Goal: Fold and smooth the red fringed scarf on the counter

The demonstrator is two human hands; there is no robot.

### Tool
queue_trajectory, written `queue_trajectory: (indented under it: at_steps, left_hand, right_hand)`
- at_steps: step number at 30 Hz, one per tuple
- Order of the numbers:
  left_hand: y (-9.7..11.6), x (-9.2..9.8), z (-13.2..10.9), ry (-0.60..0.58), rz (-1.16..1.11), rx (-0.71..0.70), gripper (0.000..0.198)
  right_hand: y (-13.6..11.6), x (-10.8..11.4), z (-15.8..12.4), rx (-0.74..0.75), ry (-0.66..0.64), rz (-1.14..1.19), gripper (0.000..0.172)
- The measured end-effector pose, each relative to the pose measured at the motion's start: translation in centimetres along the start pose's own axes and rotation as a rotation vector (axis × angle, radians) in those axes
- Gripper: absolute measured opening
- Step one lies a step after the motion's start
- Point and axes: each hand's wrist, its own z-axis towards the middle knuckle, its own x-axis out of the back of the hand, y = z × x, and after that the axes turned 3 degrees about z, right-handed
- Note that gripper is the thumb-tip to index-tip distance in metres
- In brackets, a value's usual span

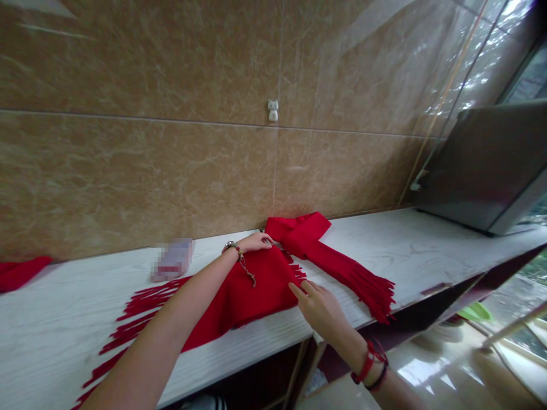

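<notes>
A red fringed scarf (265,282) lies partly folded on the white countertop, its long fringe spreading left beneath my left forearm. At the far corner of the folded part is my left hand (255,241), fingers bent and closed on the cloth edge. My right hand (320,304) has its thumb and fingers at the near right corner, pinching the edge; the fingertips are partly hidden. Short fringe shows along the right side, between the hands. Just to the right lies a second red scarf (329,256), looped over itself, its fringe reaching the counter's front edge.
The white counter (64,319) runs along a brown tiled wall (171,171). A blurred-out box-like item (173,260) stands behind the scarf. More red cloth (21,273) lies far left. A large grey appliance (478,165) occupies the right end. A small white cat figure (273,110) is on the wall.
</notes>
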Motion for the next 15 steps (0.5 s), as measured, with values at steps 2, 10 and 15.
queue_trajectory:
  at_steps: [2, 10, 15]
  left_hand:
    - [0.1, 0.2, 0.3, 0.018, -0.018, 0.007, 0.030]
    - [0.9, -2.0, 2.4, 0.050, 0.010, 0.058, 0.022]
    - [0.6, -3.1, 1.7, 0.054, 0.055, 0.075, 0.018]
  right_hand:
    - [0.0, -0.5, -0.1, 0.023, 0.000, -0.051, 0.033]
    - [0.0, -1.9, -1.2, 0.037, -0.074, -0.059, 0.039]
    - [0.1, -2.0, -1.2, -0.013, -0.141, -0.030, 0.043]
